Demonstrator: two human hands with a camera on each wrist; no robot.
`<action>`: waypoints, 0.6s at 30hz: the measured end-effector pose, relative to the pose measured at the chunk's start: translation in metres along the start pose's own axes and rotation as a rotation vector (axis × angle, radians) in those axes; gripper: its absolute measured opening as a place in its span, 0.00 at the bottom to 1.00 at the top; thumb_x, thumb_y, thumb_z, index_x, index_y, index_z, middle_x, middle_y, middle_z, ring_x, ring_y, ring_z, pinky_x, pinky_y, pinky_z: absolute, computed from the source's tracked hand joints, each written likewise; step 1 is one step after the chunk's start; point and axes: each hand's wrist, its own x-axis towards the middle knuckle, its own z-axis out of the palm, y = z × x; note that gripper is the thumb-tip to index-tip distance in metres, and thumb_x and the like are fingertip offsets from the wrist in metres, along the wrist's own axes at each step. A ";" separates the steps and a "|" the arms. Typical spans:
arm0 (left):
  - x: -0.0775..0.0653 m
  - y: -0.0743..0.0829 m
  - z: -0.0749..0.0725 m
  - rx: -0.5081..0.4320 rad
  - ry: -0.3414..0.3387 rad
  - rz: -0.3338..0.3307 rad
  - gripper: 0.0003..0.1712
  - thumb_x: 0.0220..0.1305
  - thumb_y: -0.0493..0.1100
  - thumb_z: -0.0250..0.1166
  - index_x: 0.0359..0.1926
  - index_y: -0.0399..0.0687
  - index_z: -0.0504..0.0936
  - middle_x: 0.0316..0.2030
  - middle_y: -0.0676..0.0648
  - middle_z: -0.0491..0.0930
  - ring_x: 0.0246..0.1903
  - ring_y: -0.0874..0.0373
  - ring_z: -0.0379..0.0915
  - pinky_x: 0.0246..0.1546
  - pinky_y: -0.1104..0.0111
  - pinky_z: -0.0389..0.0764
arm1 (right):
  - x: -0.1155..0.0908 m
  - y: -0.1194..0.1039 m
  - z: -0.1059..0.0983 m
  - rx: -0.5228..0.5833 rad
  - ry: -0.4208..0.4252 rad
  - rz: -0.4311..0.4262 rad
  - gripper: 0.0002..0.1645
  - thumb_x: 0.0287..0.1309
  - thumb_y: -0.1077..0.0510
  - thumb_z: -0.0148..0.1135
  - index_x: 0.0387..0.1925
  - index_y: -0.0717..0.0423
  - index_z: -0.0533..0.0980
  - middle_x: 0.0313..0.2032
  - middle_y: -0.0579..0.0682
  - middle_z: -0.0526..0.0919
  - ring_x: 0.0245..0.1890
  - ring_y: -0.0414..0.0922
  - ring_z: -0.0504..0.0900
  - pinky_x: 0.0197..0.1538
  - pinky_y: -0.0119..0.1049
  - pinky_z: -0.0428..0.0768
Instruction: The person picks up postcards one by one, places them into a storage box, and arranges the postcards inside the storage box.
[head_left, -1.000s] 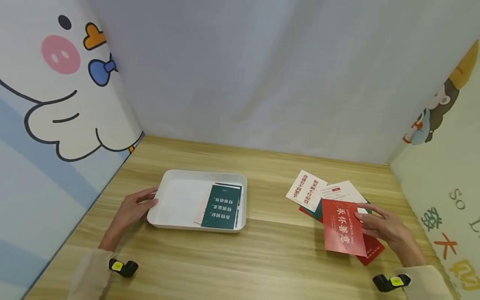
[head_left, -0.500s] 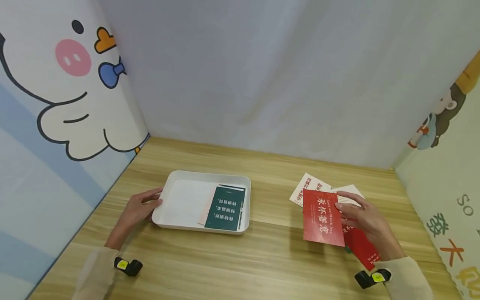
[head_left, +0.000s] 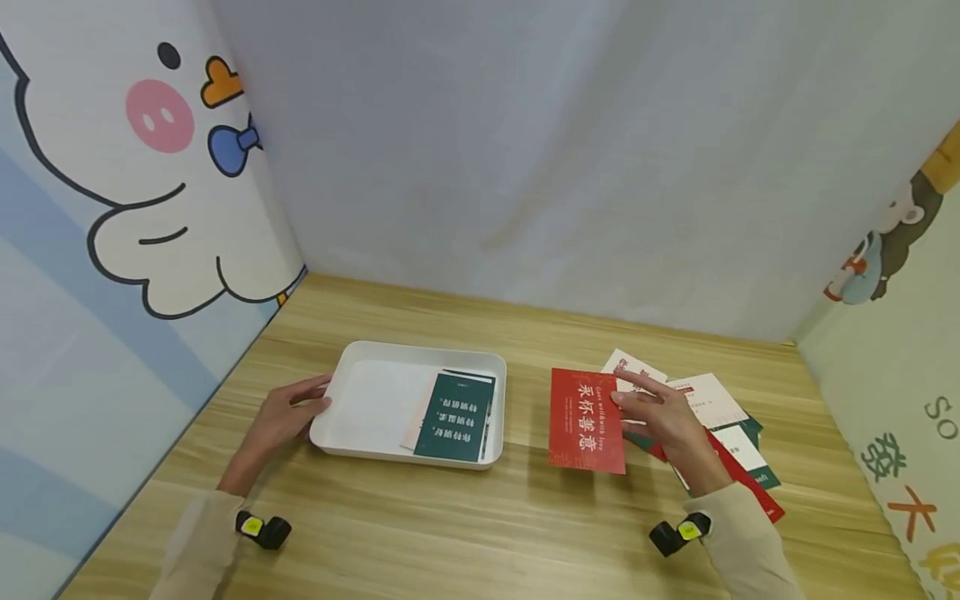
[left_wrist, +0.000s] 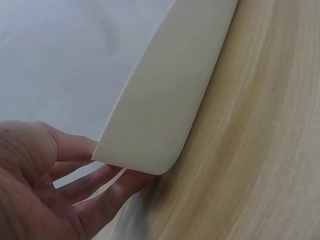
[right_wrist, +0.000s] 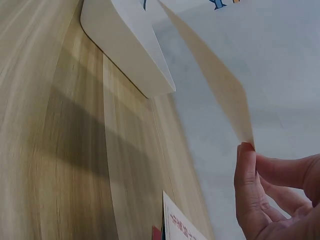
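My right hand (head_left: pixel 671 421) pinches a red card (head_left: pixel 585 421) with white Chinese lettering by its right edge. In the right wrist view the card's pale back (right_wrist: pixel 215 75) rises from between thumb and fingers, over the wooden table. My left hand (head_left: pixel 281 417) holds the left end of a shallow white tray (head_left: pixel 341 454). The left wrist view has the thumb at the tray's rim and the other fingers lower on its end wall (left_wrist: pixel 145 120). A dark green card (head_left: pixel 457 417) lies in the tray's right part, overlapping a pale pink card (head_left: pixel 415 423).
Right of the held card, several white, green and red cards lie in a loose overlapping spread, including a white card (head_left: pixel 708 400) and a red card (head_left: pixel 750 479). A grey curtain (head_left: pixel 487 167) closes off the table's back; printed cartoon panels (head_left: pixel 161 192) flank it.
My right hand has carried the red card leftward, off the spread of cards toward the tray, uncovering more of them. My left hand has stayed at the tray's end.
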 end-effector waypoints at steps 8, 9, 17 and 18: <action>-0.004 0.001 -0.004 -0.014 0.004 -0.015 0.30 0.77 0.39 0.62 0.75 0.33 0.68 0.65 0.22 0.73 0.38 0.53 0.80 0.27 0.67 0.80 | 0.021 -0.009 0.049 0.063 -0.041 -0.048 0.35 0.72 0.65 0.63 0.76 0.64 0.65 0.37 0.42 0.88 0.32 0.36 0.87 0.38 0.33 0.87; -0.005 0.001 -0.004 -0.014 0.007 -0.013 0.30 0.77 0.39 0.62 0.75 0.32 0.68 0.65 0.21 0.73 0.38 0.53 0.80 0.26 0.67 0.80 | 0.024 -0.010 0.056 0.067 -0.041 -0.051 0.34 0.72 0.65 0.63 0.76 0.63 0.66 0.38 0.44 0.89 0.32 0.37 0.87 0.38 0.33 0.87; -0.003 0.006 -0.002 -0.010 0.007 -0.010 0.30 0.77 0.39 0.61 0.75 0.33 0.68 0.64 0.22 0.73 0.36 0.54 0.80 0.26 0.67 0.79 | 0.040 -0.011 0.095 0.066 -0.013 -0.082 0.31 0.69 0.67 0.65 0.71 0.63 0.72 0.39 0.50 0.90 0.30 0.38 0.88 0.39 0.39 0.89; -0.003 0.007 -0.002 -0.007 0.007 -0.011 0.30 0.77 0.39 0.61 0.75 0.33 0.68 0.64 0.22 0.73 0.37 0.53 0.81 0.26 0.67 0.79 | 0.042 -0.010 0.099 0.070 -0.012 -0.087 0.30 0.69 0.67 0.65 0.71 0.64 0.73 0.39 0.51 0.90 0.30 0.39 0.88 0.39 0.40 0.89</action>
